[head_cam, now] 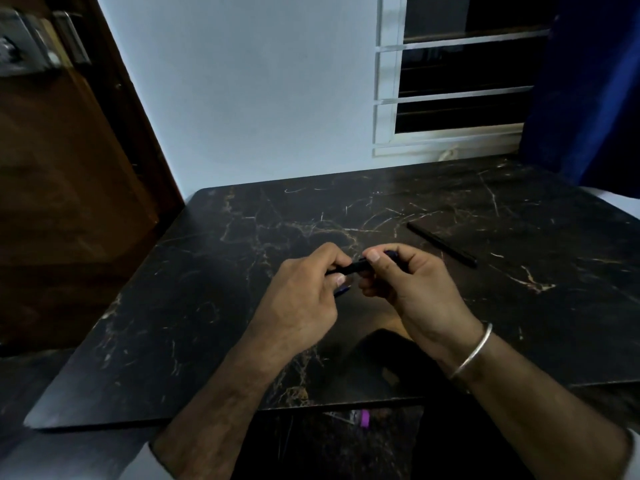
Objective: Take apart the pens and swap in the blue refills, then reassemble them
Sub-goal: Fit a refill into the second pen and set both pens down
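Observation:
Both of my hands hold one dark pen (pixel 356 266) above the middle of the black marble table (pixel 207 289). My left hand (pixel 304 299) grips its left part between thumb and fingers. My right hand (pixel 405 285) pinches its right end, where a blue tip shows past the fingers. Under my left fingers a thin blue piece (pixel 342 291) pokes out; I cannot tell whether it is a refill. A second black pen (pixel 441 243) lies on the table, to the right and farther back, apart from both hands.
A white wall and a barred window (pixel 460 81) stand behind the table. A brown wooden door (pixel 69 185) is at the left, a blue curtain (pixel 588 98) at the right. A small purple object (pixel 364 418) lies below the table's near edge.

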